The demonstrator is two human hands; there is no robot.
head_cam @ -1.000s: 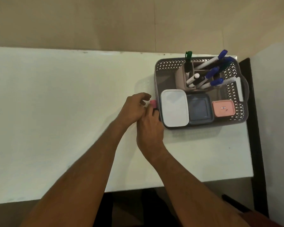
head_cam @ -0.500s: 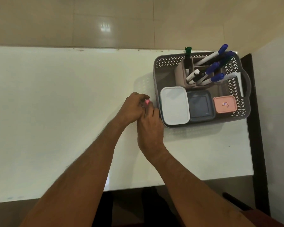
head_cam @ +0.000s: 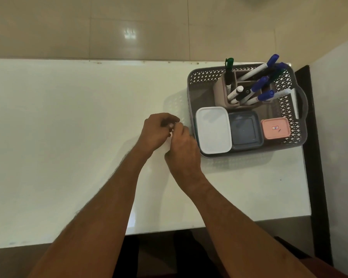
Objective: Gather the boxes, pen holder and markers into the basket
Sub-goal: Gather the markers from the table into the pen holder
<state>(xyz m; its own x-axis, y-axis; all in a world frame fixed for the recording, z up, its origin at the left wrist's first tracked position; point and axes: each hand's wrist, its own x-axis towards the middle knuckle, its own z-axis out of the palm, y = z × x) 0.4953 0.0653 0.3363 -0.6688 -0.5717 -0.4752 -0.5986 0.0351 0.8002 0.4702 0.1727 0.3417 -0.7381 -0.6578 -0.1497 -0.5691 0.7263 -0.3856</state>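
Three smooth rounded-rectangular boxes (head_cam: 213, 130) fill perforated plastic basket (head_cam: 205, 76).

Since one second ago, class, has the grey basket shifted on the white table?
No. The grey basket keeps its place at the white table's far right corner; only the camera moved.

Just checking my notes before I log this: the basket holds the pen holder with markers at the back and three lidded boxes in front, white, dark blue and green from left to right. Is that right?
Not quite. In the head view the basket holds the pen holder with markers behind, and the front row runs white box, dark blue box, then a pink box, not a green one.
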